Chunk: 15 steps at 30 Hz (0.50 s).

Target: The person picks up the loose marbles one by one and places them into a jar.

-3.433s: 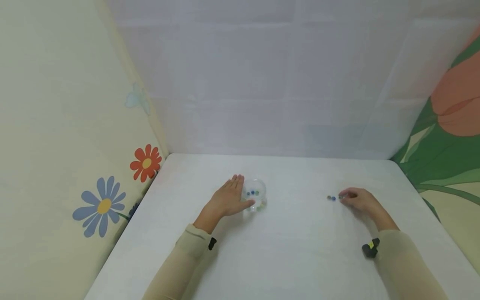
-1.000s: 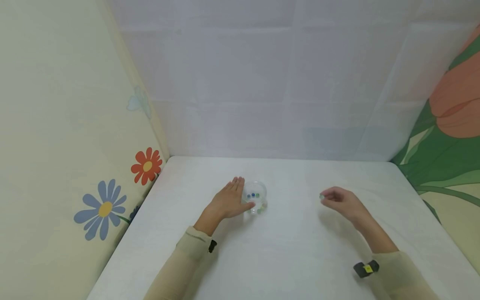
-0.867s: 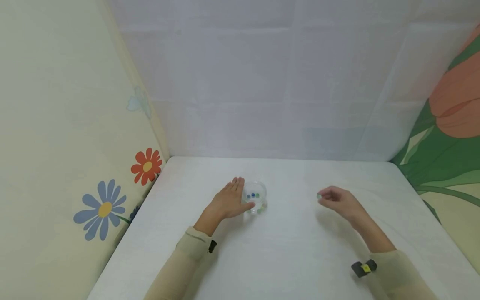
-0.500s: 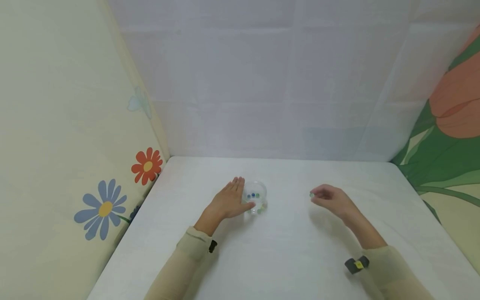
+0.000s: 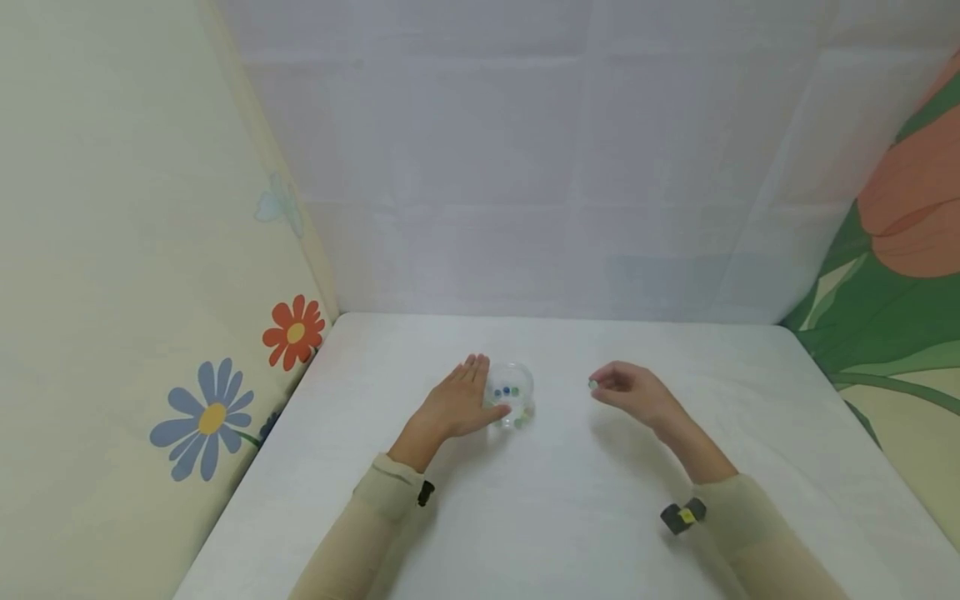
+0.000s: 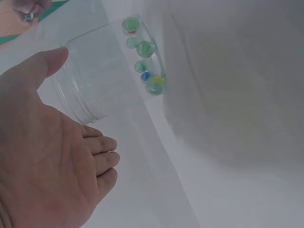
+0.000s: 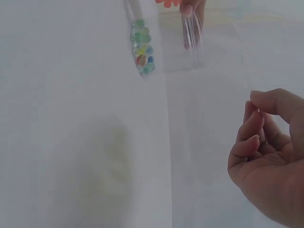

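Note:
A clear jar [image 5: 512, 375] stands upright on the white table, with several green, blue and yellow marbles [image 6: 145, 49] at its bottom. My left hand [image 5: 456, 402] rests against the jar's left side, fingers straight and together. Its thumb [image 6: 58, 61] lies at the rim on the near side. To the right of the jar, my right hand [image 5: 633, 392] pinches a pale green marble [image 5: 593, 385] between thumb and fingertips, raised above the table. In the right wrist view the other fingers [image 7: 247, 147] are curled, and the marble is hidden.
The white table [image 5: 555, 517] reaches back to a white cloth backdrop [image 5: 525, 167]. A wall with painted flowers [image 5: 208, 421] borders the left side, and a painted tulip [image 5: 911, 208] is at the right. Black cameras [image 5: 682, 517] sit on both wrists.
The right hand has lifted a marble from the table at the right and moved left towards the jar. Two marbles beside it earlier no longer show. The left hand has stayed in place.

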{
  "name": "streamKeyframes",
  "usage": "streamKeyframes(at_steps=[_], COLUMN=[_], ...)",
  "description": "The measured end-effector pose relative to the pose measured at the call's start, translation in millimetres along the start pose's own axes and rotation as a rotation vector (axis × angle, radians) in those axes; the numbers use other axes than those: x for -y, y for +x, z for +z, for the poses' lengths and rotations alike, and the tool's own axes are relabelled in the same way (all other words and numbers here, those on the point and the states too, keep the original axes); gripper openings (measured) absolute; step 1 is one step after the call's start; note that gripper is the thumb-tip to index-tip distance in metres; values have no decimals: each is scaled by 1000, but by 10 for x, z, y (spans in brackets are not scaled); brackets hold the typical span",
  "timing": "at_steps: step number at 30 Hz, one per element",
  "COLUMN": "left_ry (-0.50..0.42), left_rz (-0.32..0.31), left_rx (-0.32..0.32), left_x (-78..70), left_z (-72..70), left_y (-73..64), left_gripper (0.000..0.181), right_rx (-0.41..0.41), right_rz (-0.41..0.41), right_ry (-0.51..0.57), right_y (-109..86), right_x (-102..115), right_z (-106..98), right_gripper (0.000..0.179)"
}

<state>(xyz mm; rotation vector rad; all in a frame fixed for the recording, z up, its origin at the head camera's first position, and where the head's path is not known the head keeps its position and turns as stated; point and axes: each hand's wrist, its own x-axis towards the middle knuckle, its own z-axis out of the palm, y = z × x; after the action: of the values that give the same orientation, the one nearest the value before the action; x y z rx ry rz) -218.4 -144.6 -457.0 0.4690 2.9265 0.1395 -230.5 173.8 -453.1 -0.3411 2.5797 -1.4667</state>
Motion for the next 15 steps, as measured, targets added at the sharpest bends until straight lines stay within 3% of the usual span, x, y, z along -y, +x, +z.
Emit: streamKeyframes(at_steps=[15], left_ry=[-4], left_rz=[-1], left_rx=[0], left_x=[-17], left_z=[-38], left_y=[-18], left_gripper=[100], right_rx=[88], right_rz=[-62], right_ry=[15], right_y=[193], right_x=[258], right_z=[295], right_gripper=[21])
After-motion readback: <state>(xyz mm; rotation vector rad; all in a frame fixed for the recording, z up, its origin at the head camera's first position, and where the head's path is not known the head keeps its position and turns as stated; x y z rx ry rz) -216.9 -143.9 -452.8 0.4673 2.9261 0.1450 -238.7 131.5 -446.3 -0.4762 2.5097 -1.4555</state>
